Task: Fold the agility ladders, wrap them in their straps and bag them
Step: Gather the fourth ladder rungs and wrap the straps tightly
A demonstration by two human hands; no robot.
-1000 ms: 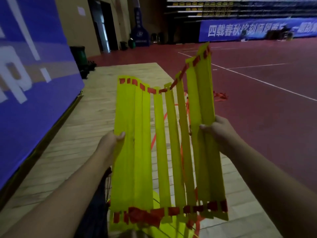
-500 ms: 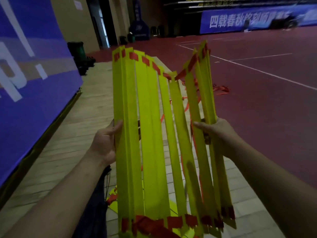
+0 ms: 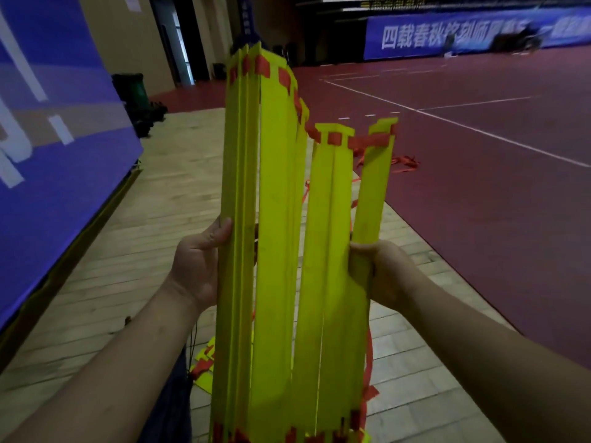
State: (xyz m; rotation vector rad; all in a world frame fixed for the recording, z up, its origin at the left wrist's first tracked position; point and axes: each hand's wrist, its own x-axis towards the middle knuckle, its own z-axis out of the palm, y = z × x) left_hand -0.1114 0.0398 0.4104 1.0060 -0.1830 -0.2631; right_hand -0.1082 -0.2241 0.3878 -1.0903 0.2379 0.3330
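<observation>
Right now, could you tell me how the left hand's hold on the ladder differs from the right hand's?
The left hand pinches the ladder at its left edge, thumb flat on the front; the right hand curls round the right edge. The slats by the left hand are packed and stand tall; those by the right hand are spread and end lower. Both hands grip about midway up.
</observation>
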